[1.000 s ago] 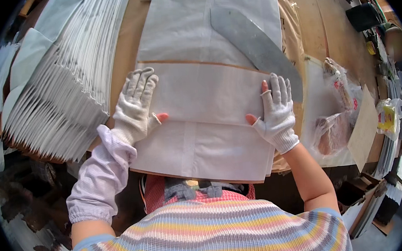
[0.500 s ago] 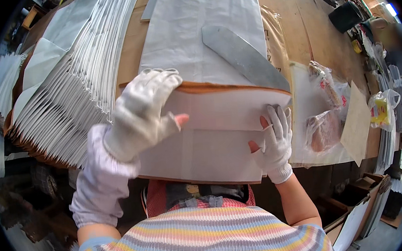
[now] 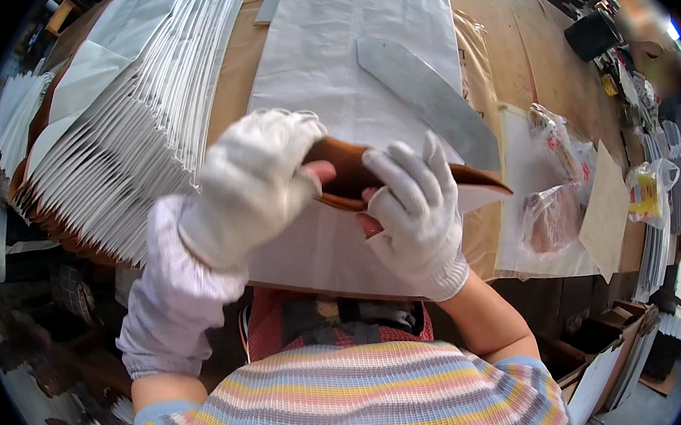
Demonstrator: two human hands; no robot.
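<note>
Brown-lined paper bag (image 3: 348, 162) was held with its mouth between the hands — edge clamped in left hand (image 3: 253, 186), right hand (image 3: 417, 212) against the near side, closure not discernible — tearing judged possible if pulled unevenly.

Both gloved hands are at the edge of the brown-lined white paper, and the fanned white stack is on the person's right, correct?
Not quite: the head view shows the fanned white stack on the person's left. The left hand and right hand are indeed at the edge of the brown-lined white paper.
</note>
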